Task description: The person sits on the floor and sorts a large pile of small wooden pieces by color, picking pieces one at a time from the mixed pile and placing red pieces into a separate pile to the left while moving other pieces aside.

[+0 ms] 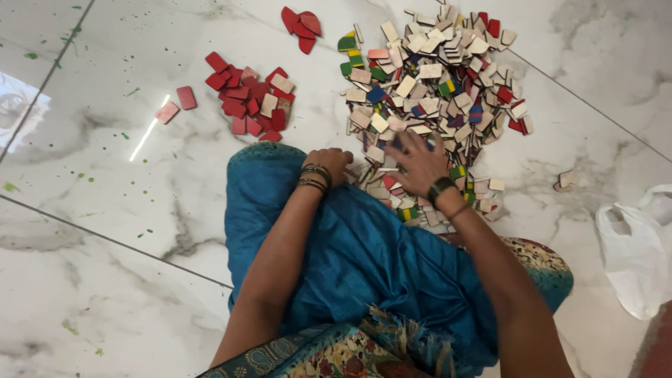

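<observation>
Blue fabric [364,259] is draping the knee; right hand [420,164], grip spread flat and holding nothing, is pressing the mixed tile pile [437,84], left hand [329,164] curled beside; red tiles [252,98] may get remixed.

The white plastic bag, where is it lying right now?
In the head view the white plastic bag lies on the marble floor at the far right edge, beyond the right hand and the mixed tile pile.

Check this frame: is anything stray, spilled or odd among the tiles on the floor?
Mostly sorted. Two red tiles lie apart, left of the red pile, and a couple of pale pieces sit right of the mixed heap. Green paint specks mark the marble floor.
</observation>
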